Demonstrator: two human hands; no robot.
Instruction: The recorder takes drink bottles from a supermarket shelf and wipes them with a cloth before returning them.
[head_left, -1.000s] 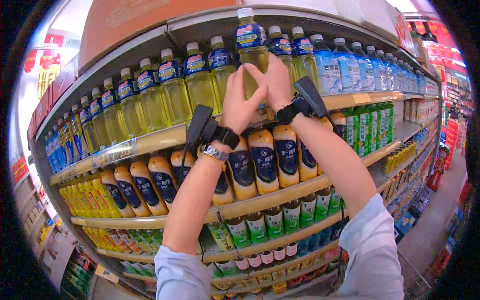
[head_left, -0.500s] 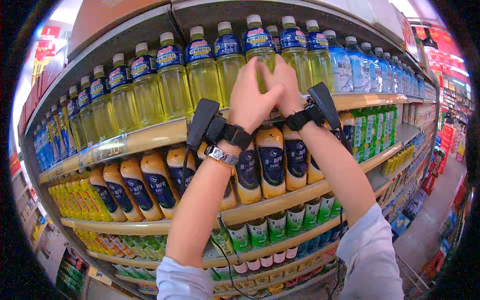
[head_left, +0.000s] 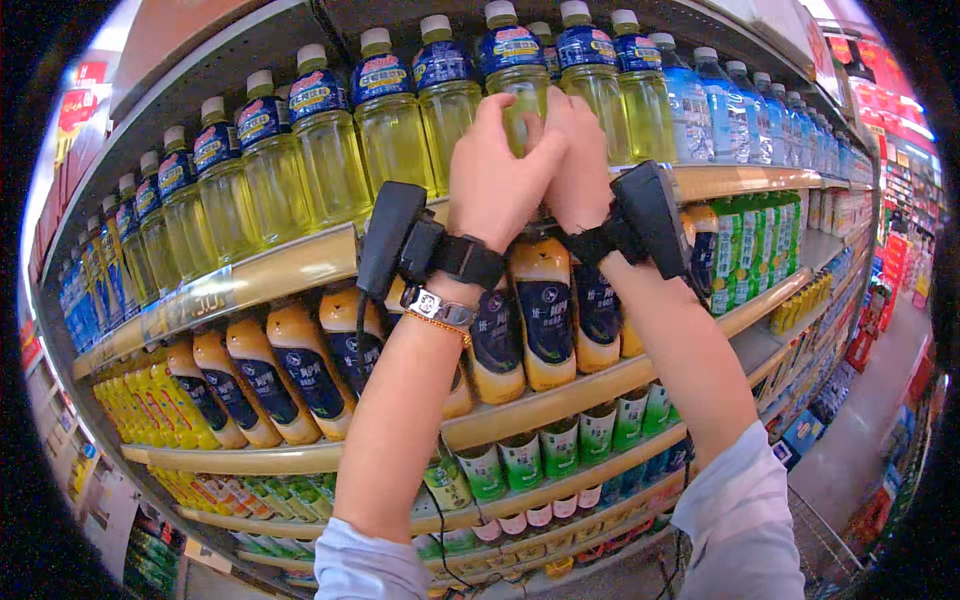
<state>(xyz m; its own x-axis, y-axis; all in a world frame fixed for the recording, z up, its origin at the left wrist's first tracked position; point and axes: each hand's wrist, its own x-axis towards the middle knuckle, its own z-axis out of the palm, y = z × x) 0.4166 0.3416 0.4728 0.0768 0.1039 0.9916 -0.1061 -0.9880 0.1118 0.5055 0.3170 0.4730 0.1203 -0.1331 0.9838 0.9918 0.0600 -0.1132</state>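
From where I stood, the person's left hand (head_left: 495, 180) and right hand (head_left: 580, 160) were both up at a yellow drink bottle (head_left: 518, 82), fingers curled, couldn't tell if they actually gripped it. It stood upright on the shelf (head_left: 310, 255) between matching bottles (head_left: 446, 95), blue label (head_left: 513, 52) showing, with light blue bottles (head_left: 688, 110) off to the right

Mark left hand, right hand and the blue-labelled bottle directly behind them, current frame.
Left hand (head_left: 492, 182): head view, back of the hand.
Right hand (head_left: 581, 160): head view, back of the hand.
Blue-labelled bottle (head_left: 514, 54): head view, on its label.
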